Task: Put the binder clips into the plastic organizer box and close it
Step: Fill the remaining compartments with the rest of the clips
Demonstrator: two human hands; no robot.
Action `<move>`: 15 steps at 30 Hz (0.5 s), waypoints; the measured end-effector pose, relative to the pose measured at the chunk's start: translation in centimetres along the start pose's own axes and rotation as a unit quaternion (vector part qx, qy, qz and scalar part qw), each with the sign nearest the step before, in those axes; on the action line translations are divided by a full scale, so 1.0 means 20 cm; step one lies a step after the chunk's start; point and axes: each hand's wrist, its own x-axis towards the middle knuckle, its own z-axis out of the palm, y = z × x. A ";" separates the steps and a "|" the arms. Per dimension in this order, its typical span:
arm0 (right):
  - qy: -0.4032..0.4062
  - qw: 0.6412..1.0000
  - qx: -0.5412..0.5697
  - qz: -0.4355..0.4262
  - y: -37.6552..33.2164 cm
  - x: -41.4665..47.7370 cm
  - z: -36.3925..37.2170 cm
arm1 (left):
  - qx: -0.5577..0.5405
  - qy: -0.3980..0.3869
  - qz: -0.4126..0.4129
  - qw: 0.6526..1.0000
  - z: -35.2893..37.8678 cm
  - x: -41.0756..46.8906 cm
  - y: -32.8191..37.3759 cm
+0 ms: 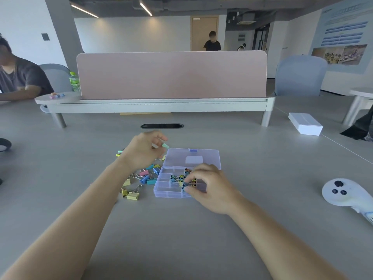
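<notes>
Binder clips [145,177] lie partly sorted: a loose heap sits on the desk [181,235] just left of the organizer box [163,184], toward the middle between the near edge and the far edge. A smaller bunch [178,178] already fills the box's middle compartments. The left compartments look bare, and the lid [191,159] lies swung back flat toward the far edge.

The left grip [141,152] hovers above the heap and pinches a mint clip [165,146] between its fingertips, close to the lid's left corner. The right grip [210,186] is curled narrow over the box's right compartments, its fingertips among the clips there. Whether it holds one I cannot tell.

I judge the job under half done. More than a dozen clips are left to move, and the lid is not yet closed.
</notes>
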 end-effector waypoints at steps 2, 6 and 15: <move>0.010 1.000 0.009 -0.025 0.00 0.00 0.00 | 0.001 -0.021 -0.006 1.000 0.02 -0.04 -0.01; 0.019 0.999 -0.022 -0.044 0.00 0.00 0.01 | 0.014 -0.057 -0.017 0.998 0.08 -0.10 -0.07; 0.006 0.995 -0.083 -0.056 0.01 0.01 0.03 | 0.039 -0.051 -0.007 0.998 0.08 -0.13 -0.10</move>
